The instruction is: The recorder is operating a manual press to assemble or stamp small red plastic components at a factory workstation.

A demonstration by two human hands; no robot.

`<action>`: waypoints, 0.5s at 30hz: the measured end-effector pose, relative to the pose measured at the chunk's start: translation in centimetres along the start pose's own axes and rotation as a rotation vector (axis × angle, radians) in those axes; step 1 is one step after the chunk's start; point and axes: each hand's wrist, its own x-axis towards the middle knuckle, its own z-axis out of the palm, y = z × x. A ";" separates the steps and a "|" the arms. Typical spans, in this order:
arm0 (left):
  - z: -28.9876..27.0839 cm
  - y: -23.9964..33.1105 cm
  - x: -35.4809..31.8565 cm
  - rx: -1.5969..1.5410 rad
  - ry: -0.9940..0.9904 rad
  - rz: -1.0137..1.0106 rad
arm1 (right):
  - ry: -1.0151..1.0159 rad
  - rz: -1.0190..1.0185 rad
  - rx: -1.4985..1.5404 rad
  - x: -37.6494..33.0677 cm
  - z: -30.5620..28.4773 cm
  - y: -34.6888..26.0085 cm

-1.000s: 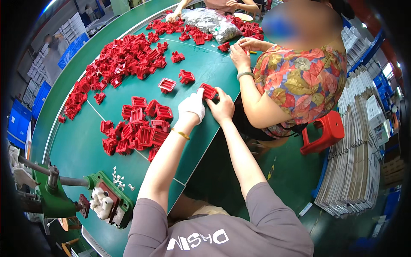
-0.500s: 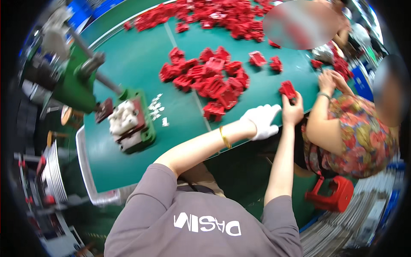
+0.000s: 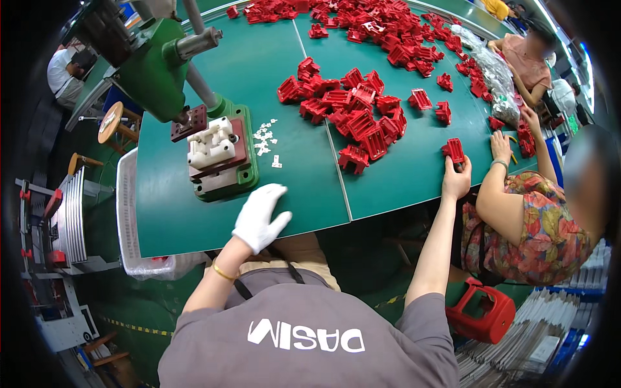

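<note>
My left hand (image 3: 260, 220), in a white glove, is over the table's near edge. Its thumb stands apart from the fingers, and nothing is in it. Closest to it is a green hand press (image 3: 242, 169) with a white block-shaped fixture (image 3: 212, 143) on its base. Small white pieces (image 3: 264, 137) lie scattered beside the press. My bare right hand (image 3: 457, 181) grips a red plastic part (image 3: 453, 150) with ribbed slots by its near end, at the table's right side. A heap of similar red parts (image 3: 362, 116) lies to the left of that hand.
More red parts (image 3: 388, 32) spread along the far side of the green table (image 3: 291, 200). A co-worker in a flowered top (image 3: 543, 220) sits close at my right, near a red stool (image 3: 482, 313). Below the table's left end stands a white crate (image 3: 129, 220).
My left hand has swung left, away from my right hand, to the near edge by the press. My right hand still holds the red part. The view has shifted.
</note>
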 end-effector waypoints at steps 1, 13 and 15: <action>-0.7 -0.2 -1.1 0.009 0.035 -0.043 | 0.001 0.003 0.000 0.2 0.3 -0.3; 0.8 0.6 -2.9 0.262 0.210 0.053 | -0.001 0.007 -0.176 0.0 -0.2 -2.3; 1.1 0.6 -3.0 0.268 0.205 0.063 | -0.201 0.132 -0.328 0.5 -0.5 -1.9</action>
